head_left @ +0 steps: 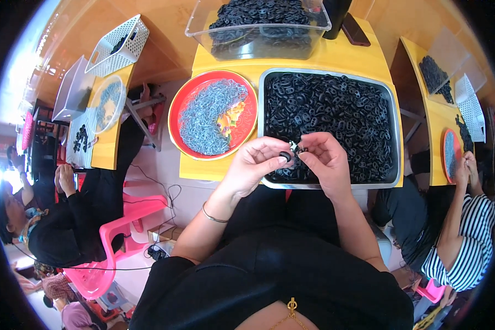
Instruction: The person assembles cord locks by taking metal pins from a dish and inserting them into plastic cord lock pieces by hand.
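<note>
Ring is what my left hand pinches, thumb against forefinger, low over the tray; my right hand has its fingertips close together on a small dark-and-light bit beside it, and whether the two are joined I can't tell. If either pinch slackens, I reckon the ring could drop among the black pieces and be lost, since they are so dark too. My fingers also crowd the bit, so a crooked fit could go unnoticed. A careless left wrist might knock the plate and spill its silvery pins. Counting outward: two hands, one ring, one bit, one bracelet, one tray, one plate, one clear bin, one phone, one yellow table; pieces and pins are beyond counting. Further off sit one co-worker to my left and another to my right; people at lower left are too unclear to count.
</note>
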A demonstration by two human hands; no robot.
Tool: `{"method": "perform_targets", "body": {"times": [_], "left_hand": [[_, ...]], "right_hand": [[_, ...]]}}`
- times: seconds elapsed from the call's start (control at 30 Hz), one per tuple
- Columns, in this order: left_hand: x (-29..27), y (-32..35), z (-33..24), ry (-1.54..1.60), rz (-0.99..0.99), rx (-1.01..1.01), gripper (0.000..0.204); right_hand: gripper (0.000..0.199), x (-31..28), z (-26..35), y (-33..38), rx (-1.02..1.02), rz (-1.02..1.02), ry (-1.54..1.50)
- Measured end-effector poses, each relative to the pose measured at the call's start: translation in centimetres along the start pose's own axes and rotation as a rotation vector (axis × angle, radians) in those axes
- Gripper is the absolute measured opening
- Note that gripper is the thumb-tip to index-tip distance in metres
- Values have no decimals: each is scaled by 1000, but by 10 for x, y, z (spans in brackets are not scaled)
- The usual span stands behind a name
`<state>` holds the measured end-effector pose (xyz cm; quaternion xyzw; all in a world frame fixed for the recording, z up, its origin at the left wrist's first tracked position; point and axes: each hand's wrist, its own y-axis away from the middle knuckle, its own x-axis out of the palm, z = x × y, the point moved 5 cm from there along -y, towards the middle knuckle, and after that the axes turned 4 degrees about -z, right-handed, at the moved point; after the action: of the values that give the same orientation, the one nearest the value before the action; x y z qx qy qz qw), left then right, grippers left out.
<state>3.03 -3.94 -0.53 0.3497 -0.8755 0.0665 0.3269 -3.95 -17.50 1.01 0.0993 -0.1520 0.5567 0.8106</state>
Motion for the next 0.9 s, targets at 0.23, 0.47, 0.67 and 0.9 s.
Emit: {"method": "perform_targets", "body": {"times": [0.23, 0.47, 0.67, 0.9], "left_hand": [[-6, 0, -1, -13, -109, -13, 22], [-11, 0, 0, 55, -145, 48, 21], [-4, 0, -3, 61, -146, 81, 19], [-2, 2, -6, 30, -181, 79, 19]], "right_hand": [[19, 5, -1, 3, 73, 45, 64], [24, 10, 5, 1, -140, 66, 252], [22, 11, 2, 3, -15, -6, 127], [15, 10, 1, 2, -54, -33, 165]]}}
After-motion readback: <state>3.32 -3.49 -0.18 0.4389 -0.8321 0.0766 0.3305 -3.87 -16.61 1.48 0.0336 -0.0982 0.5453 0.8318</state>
